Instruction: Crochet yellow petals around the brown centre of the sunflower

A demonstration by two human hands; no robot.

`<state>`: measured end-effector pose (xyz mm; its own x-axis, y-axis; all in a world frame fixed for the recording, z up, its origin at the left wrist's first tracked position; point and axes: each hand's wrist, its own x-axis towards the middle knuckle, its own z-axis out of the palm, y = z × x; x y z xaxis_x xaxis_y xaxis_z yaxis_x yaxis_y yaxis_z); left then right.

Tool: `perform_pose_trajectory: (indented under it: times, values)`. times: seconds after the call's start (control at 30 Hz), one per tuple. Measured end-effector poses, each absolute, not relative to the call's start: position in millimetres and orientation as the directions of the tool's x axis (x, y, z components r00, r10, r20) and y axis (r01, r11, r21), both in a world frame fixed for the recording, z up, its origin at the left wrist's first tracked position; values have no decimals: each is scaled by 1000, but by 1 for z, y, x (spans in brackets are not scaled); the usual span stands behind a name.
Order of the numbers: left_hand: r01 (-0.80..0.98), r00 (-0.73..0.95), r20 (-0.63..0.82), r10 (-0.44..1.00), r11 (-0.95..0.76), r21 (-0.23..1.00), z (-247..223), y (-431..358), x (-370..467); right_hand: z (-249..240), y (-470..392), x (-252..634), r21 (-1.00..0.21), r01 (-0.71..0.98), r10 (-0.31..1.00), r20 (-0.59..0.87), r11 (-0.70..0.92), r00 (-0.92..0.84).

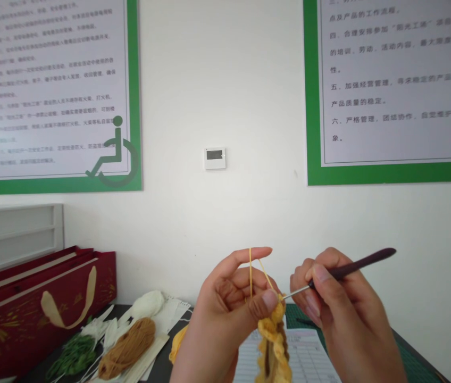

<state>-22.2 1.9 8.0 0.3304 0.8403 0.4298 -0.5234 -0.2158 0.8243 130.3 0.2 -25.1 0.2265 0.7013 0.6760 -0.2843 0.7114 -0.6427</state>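
My left hand (229,314) pinches the top of a yellow crochet piece (274,340) between thumb and fingers. A strand of yellow yarn (251,274) loops over its raised index finger. My right hand (341,308) grips a crochet hook (363,261) by its dark handle. The hook's thin metal shaft points left, and its tip meets the yellow piece beside my left thumb; whether it sits inside a stitch I cannot tell. The crochet piece hangs down with a ruffled edge and a brownish strip along its right side.
At left stand dark red gift bags (50,314) with a cream ribbon handle. Brown yarn (127,348), green yarn (73,355) and white yarn (148,304) lie on the dark table. A printed sheet (309,356) rests on a green mat (412,361) beneath my hands. Behind is a white wall with posters.
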Motion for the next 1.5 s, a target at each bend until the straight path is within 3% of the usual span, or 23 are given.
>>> perform_pose_trajectory:
  times: [0.33, 0.8, 1.0, 1.17, 1.5]
  values:
    - [-484, 298, 473, 829, -296, 823, 6, 1, -19, -25, 1, 136, -695, -212, 726, 648, 687, 231]
    - [-367, 378, 503, 778, -373, 852, 2, 1, -18, -24, 0, 129, -751, -358, 831, 475, 555, 291]
    - [-415, 386, 534, 752, -375, 829, 1, 1, -17, -19, 2, 121, -707, -516, 875, 396, 484, 279]
    - [-406, 353, 519, 779, -373, 835, 1, 1, -18, -15, 1, 118, -647, -549, 848, 376, 530, 375]
    - [-511, 337, 506, 794, -297, 807, 2, 2, -17, -22, 2, 111, -538, -545, 764, 494, 643, 414]
